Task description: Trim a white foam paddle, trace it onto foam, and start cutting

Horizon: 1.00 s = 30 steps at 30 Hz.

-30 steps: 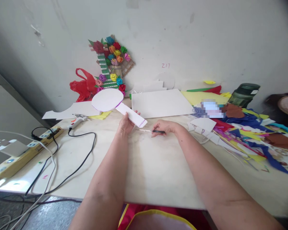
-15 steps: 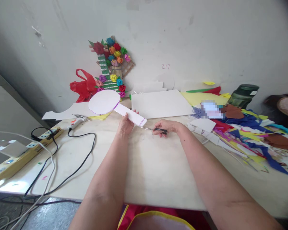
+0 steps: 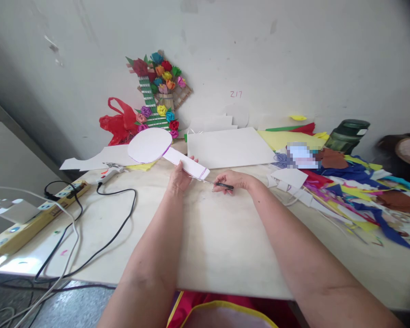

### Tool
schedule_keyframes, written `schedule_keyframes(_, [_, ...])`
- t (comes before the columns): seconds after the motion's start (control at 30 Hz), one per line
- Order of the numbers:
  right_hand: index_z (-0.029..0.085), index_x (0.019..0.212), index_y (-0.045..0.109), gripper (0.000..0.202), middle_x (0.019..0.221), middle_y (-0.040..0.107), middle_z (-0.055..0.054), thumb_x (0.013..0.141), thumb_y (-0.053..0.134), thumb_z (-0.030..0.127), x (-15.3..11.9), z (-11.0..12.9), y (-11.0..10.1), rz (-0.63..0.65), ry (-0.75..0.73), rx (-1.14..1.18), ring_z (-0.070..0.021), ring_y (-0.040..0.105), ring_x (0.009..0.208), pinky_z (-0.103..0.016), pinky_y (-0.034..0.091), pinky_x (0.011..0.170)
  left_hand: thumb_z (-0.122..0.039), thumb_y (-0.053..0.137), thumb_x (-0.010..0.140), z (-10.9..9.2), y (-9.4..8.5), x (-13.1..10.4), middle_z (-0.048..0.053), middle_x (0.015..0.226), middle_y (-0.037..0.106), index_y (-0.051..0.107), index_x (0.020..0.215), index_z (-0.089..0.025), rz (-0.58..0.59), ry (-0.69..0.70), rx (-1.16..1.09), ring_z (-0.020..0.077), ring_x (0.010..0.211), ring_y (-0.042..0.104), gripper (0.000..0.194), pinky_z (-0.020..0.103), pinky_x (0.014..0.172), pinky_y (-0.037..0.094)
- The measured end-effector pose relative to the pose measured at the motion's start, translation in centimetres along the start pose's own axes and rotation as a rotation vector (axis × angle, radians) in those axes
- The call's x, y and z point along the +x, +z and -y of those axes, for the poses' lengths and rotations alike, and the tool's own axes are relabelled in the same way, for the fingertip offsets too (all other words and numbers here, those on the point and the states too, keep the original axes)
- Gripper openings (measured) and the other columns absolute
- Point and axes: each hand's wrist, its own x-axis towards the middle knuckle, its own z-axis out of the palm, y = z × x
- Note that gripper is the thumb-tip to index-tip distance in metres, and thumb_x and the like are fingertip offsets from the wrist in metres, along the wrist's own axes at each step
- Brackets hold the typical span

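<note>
Two bare hands meet above the pale tabletop in the head view: the left hand grips the strip of a white, purple-edged, paddle-shaped paper cutout, its round end pointing away to the left. The right hand grips black-handled metal scissors, blades at the strip's near edge.

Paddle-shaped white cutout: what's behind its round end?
Around the cutout, the red bag, flower craft, white sheet and yellow paper show partly; whatever it fully covers can't be seen.
</note>
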Motion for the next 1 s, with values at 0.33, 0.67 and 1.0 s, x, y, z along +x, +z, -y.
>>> schedule_keyframes(0.33, [0.014, 0.079, 0.06, 0.044, 0.051, 0.049, 0.003, 0.056, 0.065, 0.052, 0.7, -0.5, 0.3, -0.035, -0.023, 0.002, -0.0041, 0.04, 0.04, -0.017, 0.032, 0.039, -0.026, 0.041, 0.084, 0.2, -0.4, 0.5, 0.012, 0.106, 0.06, 0.038, 0.121, -0.017, -0.017, 0.012, -0.024, 0.0242, 0.095, 0.058, 0.039, 0.044, 0.089, 0.04])
schedule_keyframes(0.67, [0.014, 0.077, 0.061, 0.044, 0.05, 0.05, 0.003, 0.054, 0.066, 0.051, 0.9, -0.6, 0.3, -0.045, -0.026, 0.0, -0.0037, 0.039, 0.038, -0.018, 0.032, 0.039, -0.027, 0.039, 0.084, 0.2, -0.3, 0.4, 0.014, 0.109, 0.058, 0.04, 0.119, -0.015, -0.029, 0.008, -0.017, 0.0253, 0.096, 0.058, 0.036, 0.044, 0.089, 0.04])
schedule_keyframes(1.0, [0.015, 0.075, 0.061, 0.041, 0.051, 0.05, 0.003, 0.053, 0.068, 0.049, 1.2, -1.0, 0.4, -0.065, -0.025, 0.048, -0.0045, 0.041, 0.042, -0.017, 0.033, 0.039, -0.027, 0.038, 0.085, 0.1, -0.2, 0.4, 0.012, 0.11, 0.058, 0.036, 0.123, -0.018, -0.031, 0.003, -0.01, 0.0241, 0.094, 0.059, 0.04, 0.044, 0.088, 0.041])
